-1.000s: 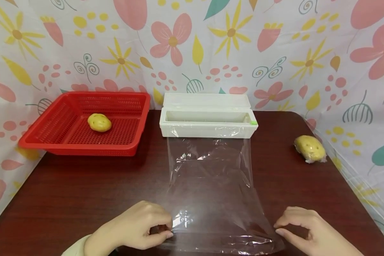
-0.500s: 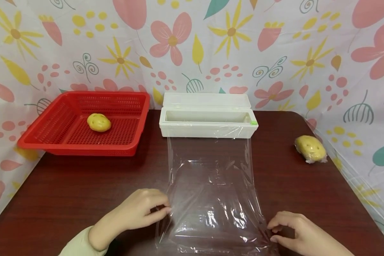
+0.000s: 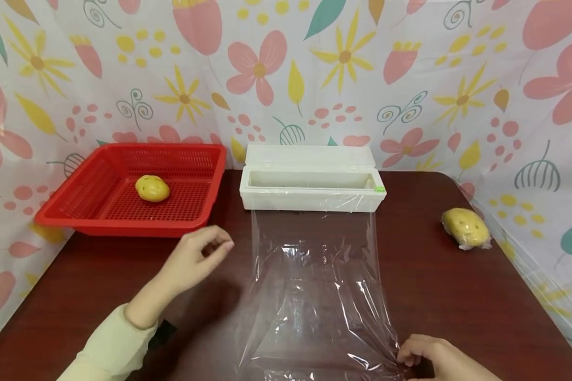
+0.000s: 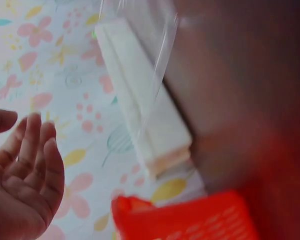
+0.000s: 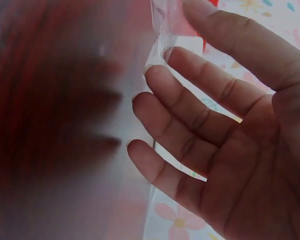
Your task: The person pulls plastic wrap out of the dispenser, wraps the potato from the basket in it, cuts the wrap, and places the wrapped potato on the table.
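A sheet of clear cling film (image 3: 314, 296) stretches toward me from a white dispenser box (image 3: 314, 201) with its lid up. My left hand (image 3: 202, 259) hangs above the table, left of the film and just before the red basket (image 3: 124, 227). Its fingers curve loosely around nothing, and the left wrist view shows the bare palm (image 4: 22, 185). At the film's near right corner is my right hand (image 3: 434, 354), where creases gather by the fingertips. In the right wrist view its fingers (image 5: 165, 120) are nearly straight along the film's edge, with the thumb apart from them.
One potato (image 3: 152, 189) lies in the red basket. Another potato (image 3: 466, 227), wrapped in film, sits near the table's right edge. A flower-patterned cloth (image 3: 343, 106) rises behind the table (image 3: 424, 264) and along both sides. A dark object (image 3: 162, 334) shows under the left sleeve.
My left hand has left the film's left edge and moved forward and up toward the basket. My right hand has stayed by the right corner, shifting slightly toward me. The film's creases have shifted.
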